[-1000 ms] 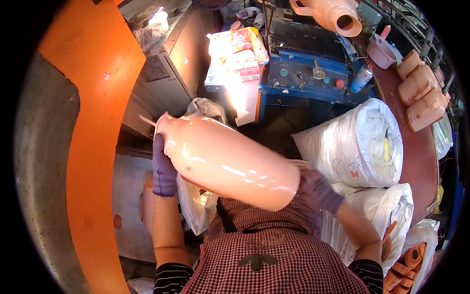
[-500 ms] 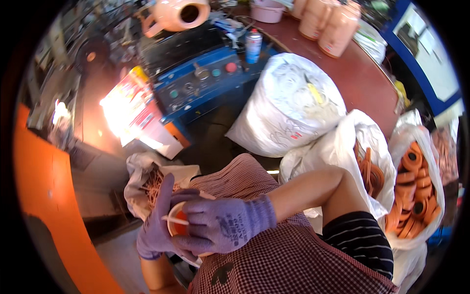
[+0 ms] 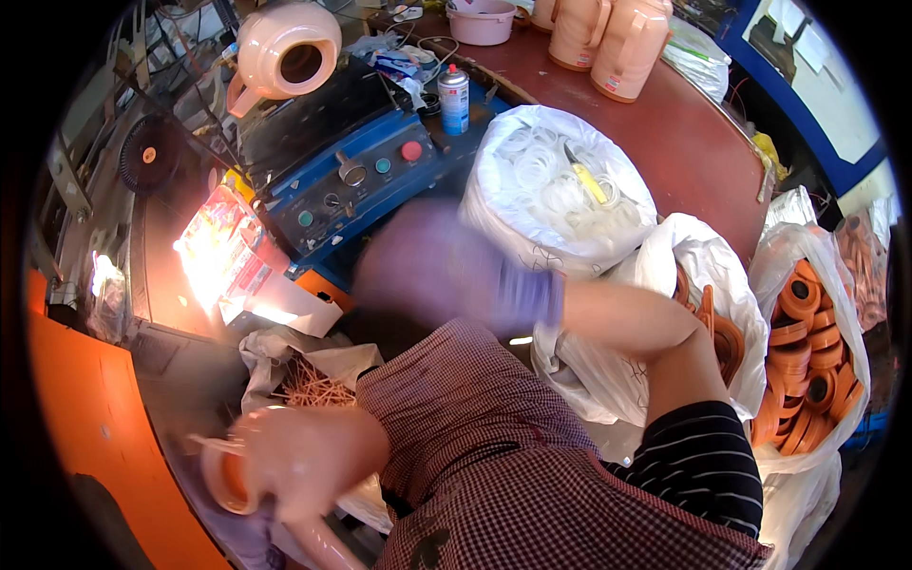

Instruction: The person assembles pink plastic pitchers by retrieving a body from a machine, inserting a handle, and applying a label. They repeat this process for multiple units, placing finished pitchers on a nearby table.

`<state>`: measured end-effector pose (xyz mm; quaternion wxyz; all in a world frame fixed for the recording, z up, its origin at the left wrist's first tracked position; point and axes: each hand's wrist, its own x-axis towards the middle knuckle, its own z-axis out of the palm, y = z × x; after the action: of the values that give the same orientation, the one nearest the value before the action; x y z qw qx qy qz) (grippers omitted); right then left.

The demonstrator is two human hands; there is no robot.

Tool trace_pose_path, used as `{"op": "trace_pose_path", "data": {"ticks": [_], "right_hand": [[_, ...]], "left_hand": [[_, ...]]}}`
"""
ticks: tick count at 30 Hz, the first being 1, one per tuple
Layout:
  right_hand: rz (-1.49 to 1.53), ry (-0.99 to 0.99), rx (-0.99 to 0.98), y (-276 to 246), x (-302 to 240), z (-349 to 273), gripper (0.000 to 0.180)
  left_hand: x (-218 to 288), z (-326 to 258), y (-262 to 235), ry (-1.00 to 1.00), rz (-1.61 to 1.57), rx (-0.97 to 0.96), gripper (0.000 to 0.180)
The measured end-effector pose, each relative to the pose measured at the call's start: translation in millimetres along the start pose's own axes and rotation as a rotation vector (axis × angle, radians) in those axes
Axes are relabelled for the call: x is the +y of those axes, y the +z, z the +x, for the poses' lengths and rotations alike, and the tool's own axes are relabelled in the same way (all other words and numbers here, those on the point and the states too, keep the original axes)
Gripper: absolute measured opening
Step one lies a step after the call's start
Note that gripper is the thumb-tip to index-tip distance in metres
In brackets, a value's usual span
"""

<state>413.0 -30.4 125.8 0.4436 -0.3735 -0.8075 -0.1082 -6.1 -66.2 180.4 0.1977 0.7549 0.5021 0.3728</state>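
Observation:
A peach plastic jug [image 3: 318, 451] is tipped on its side at the lower left, its orange-lined mouth facing left and its handle downward. My left hand [image 3: 237, 534], in a purple glove, grips it from below near the mouth; the jug hides most of the fingers. My right hand [image 3: 442, 266], gloved alike, is away from the jug, between the blue control panel [image 3: 356, 180] and the white sack of clear rings [image 3: 556, 180]. Motion smears its fingers. A thin peach strip [image 3: 217, 444] projects by the jug's mouth.
Another peach jug [image 3: 285, 57] lies above the machine. Peach jugs [image 3: 629, 47] stand on the red-brown table [image 3: 698, 161] near a pink basin [image 3: 482, 24] and spray can [image 3: 454, 103]. Bags hold orange parts [image 3: 807, 356] and thin peach sticks [image 3: 313, 385]. An orange panel [image 3: 90, 399] borders the left.
My right hand has left the jug's mouth and moved up and away. My left hand has carried the jug left and down, turning its mouth leftward. The view has shifted slightly.

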Motion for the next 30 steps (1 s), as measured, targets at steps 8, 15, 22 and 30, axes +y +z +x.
{"op": "trace_pose_path", "data": {"ticks": [8, 15, 22, 30], "right_hand": [[-0.818, 0.965, -0.453, -51.5, 231.6, -179.6, 0.022], [-0.544, 0.956, -0.285, -70.9, 187.4, -103.5, 0.021], [0.852, 0.675, -0.194, 87.4, -30.7, -30.7, 0.025], [0.830, 0.686, -0.064, 96.4, -91.6, -11.7, 0.039]], "left_hand": [[-20.2, -9.5, -24.5, -0.031, 0.387, 0.659, 0.099], [22.8, -6.6, 50.9, -0.035, -0.049, 0.272, 0.106], [16.6, 6.8, 140.3, 0.216, -0.193, -0.130, 0.097], [5.6, -10.7, 117.8, 0.174, -0.180, 0.009, 0.094]]}}
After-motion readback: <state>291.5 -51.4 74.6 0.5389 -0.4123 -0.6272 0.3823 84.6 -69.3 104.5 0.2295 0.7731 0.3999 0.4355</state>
